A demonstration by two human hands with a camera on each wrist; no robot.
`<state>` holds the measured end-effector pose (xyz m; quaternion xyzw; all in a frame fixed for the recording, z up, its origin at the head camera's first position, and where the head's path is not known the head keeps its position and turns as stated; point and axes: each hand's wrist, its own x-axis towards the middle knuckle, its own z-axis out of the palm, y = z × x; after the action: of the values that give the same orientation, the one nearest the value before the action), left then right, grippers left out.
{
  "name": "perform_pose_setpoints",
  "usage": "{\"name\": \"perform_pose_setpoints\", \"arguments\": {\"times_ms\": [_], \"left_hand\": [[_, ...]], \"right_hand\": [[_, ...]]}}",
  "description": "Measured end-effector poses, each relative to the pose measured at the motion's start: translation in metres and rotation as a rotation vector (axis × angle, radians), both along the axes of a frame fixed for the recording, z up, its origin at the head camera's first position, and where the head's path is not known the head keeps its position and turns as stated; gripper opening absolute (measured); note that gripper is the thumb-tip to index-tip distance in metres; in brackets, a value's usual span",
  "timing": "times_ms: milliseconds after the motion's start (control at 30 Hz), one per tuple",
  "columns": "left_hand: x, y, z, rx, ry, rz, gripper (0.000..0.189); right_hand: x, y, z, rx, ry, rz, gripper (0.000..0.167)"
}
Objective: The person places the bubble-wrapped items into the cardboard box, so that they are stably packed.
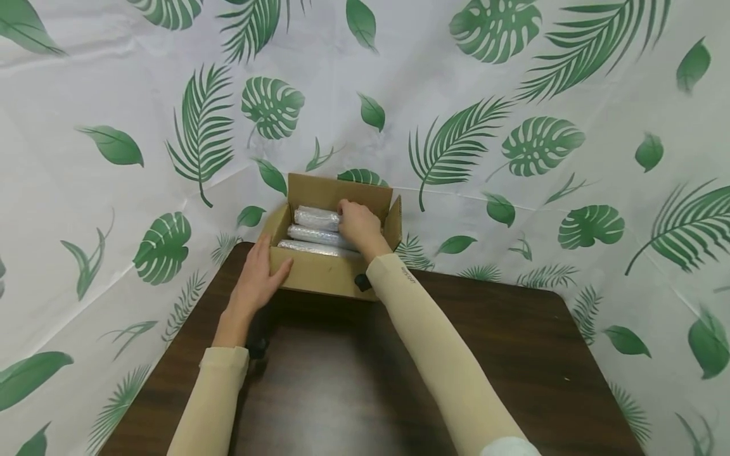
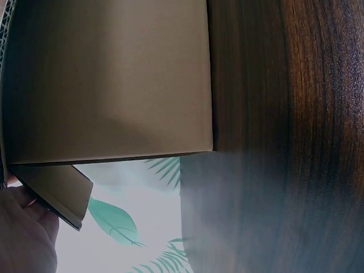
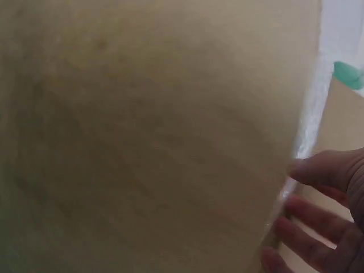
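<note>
An open cardboard box [image 1: 322,272] stands at the far end of the table, with bubble-wrapped packages [image 1: 319,235] lying in rows inside it. My left hand [image 1: 256,278] holds the box's left side, its thumb by the front wall. In the left wrist view, the left hand's fingers [image 2: 34,213] are at a cardboard flap [image 2: 60,193]. Reaching into the box, my right hand [image 1: 360,225] grips the right end of the rearmost bubble-wrapped package [image 1: 316,218]. In the right wrist view, thumb and fingers [image 3: 321,168] lie about shiny wrap [image 3: 311,119] behind the box wall.
The dark wooden table [image 1: 490,354] extends in front of the box and to its right. A white cloth with green leaves [image 1: 353,82] hangs behind the table and along both sides. The box's back flap [image 1: 319,190] and right flap [image 1: 393,221] stand up.
</note>
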<state>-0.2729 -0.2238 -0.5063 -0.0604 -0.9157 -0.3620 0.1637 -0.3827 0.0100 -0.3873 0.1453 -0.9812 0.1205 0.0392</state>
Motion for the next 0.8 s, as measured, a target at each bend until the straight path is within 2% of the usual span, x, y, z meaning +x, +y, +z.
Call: {"name": "perform_pose_setpoints", "arguments": {"times_ms": [100,267,467,567,633,700,767,800], "left_hand": [[0.001,0.0,-0.001,-0.006,-0.001,0.006,0.088],[0.002,0.001,-0.001,-0.022,0.017,0.023,0.086],[0.002,0.001,-0.002,-0.012,0.006,0.008,0.087],[0.001,0.0,-0.001,-0.006,-0.015,-0.003,0.088],[0.001,-0.002,0.001,-0.006,-0.035,-0.013,0.088],[0.0,-0.005,0.006,-0.016,-0.052,-0.02,0.089],[0.001,-0.007,0.013,-0.039,-0.056,-0.024,0.089],[0.002,-0.007,0.018,-0.054,-0.051,-0.025,0.09]], "right_hand": [[0.002,0.001,-0.005,0.012,-0.054,-0.014,0.029],[0.005,0.006,-0.007,0.023,-0.134,0.009,0.04],[0.006,0.012,-0.012,0.038,-0.135,0.026,0.041],[0.0,0.014,-0.018,0.066,-0.138,0.045,0.044],[-0.005,0.015,-0.022,0.086,-0.132,0.065,0.047],[-0.003,0.016,-0.02,0.087,-0.132,0.082,0.05],[0.004,0.017,-0.014,0.069,-0.112,0.099,0.051],[0.013,0.018,-0.007,0.051,-0.105,0.107,0.051]]}}
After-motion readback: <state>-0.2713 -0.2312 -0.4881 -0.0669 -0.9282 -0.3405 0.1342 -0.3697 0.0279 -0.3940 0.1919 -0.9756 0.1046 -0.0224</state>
